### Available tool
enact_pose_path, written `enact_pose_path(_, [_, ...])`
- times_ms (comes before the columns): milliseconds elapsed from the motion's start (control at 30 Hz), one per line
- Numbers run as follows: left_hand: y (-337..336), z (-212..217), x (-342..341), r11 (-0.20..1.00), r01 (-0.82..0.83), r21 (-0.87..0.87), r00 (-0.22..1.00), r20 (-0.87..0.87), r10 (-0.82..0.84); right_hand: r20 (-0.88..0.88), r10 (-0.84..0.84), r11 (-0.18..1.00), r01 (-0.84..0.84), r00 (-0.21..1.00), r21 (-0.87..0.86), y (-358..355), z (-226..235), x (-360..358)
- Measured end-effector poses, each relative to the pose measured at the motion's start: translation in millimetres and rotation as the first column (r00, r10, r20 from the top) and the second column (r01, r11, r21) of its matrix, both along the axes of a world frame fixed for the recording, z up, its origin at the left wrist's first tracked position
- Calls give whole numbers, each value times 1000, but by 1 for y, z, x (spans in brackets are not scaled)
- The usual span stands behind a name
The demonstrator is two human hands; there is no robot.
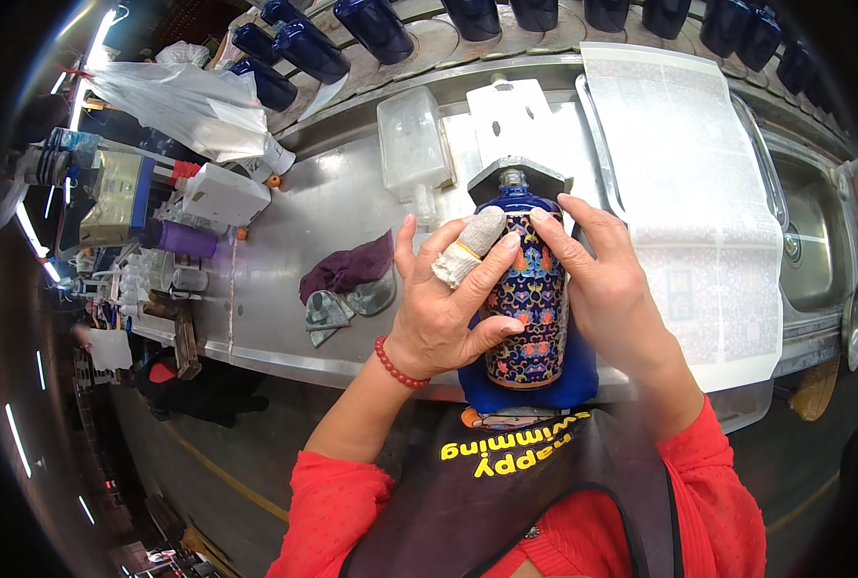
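Observation:
A dark blue bottle (525,318) lies on its back with its neck away from me, its body wrapped in a colourful floral pattern. My left hand (443,313) presses its fingertips and thumb on the bottle's left and upper face; one finger wears a white cloth finger cot (474,248). On the other side, my right hand (610,279) curves along the bottle, thumb on the shoulder edge and other fingers partly hidden. The neck rests at a dark angular support (547,181). Beneath the bottle's near end is a blue cloth or pad (583,380).
Patterned transfer sheets under a pale sheet (689,154) lie to the right, beside a metal sink (809,246). A clear plastic container (409,144) and a purple cloth (352,268) sit on the metal bench. Several blue bottles (373,29) stand along the far conveyor.

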State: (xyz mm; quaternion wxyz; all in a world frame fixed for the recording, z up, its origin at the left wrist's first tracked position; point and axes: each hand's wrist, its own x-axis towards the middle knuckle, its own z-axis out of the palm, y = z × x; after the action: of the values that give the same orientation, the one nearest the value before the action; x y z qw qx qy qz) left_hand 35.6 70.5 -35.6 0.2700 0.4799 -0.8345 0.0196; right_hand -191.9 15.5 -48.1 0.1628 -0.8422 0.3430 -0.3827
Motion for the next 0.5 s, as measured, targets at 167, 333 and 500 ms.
enact_pose_path(167, [0, 1, 1, 1000, 2, 21, 1000, -21, -1, 44, -8, 1000, 8, 999, 11, -1, -1, 1])
enact_pose_path(333, [-6, 2, 0, 999, -25, 23, 997, -74, 27, 22, -9, 1000, 9, 1000, -17, -2, -1, 1])
enact_pose_path(500, [-10, 6, -4, 998, -49, 25, 999, -16, 50, 48, -5, 1000, 6, 999, -12, -4, 0, 2])
